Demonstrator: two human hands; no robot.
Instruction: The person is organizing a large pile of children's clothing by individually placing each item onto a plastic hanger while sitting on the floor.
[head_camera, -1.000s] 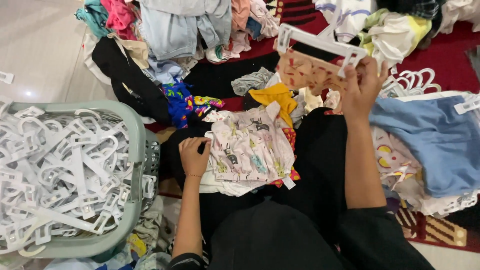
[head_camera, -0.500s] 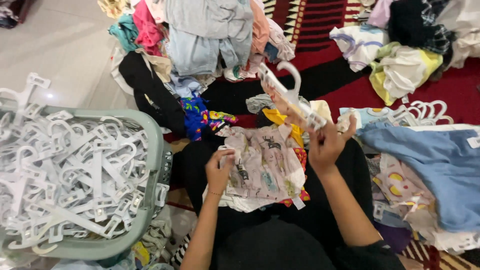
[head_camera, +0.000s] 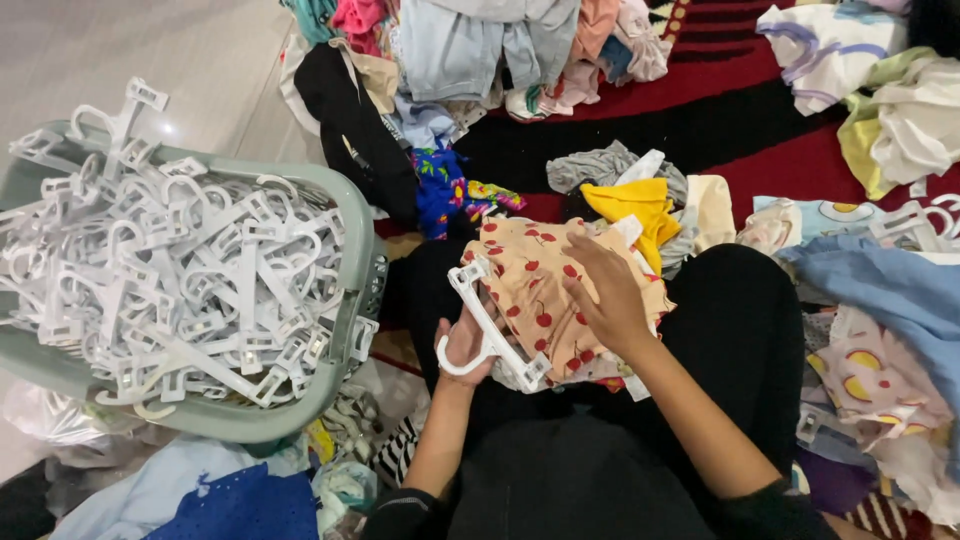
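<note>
right hand (head_camera: 612, 300) had come down flat, open, onto the peach cherry-print garment (head_camera: 545, 290) at frame centre; left hand (head_camera: 462, 345) gripped its white plastic clip hanger (head_camera: 490, 330), now on the lap.

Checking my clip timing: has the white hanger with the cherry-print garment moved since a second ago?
Yes. The hanger has come down from above the clothes pile to the lap, nearer the basket, held by the left hand.

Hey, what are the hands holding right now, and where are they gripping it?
The left hand holds a white plastic clip hanger near its hook end. The right hand grips nothing; it lies flat on the cherry-print garment clipped to the hanger.
</note>
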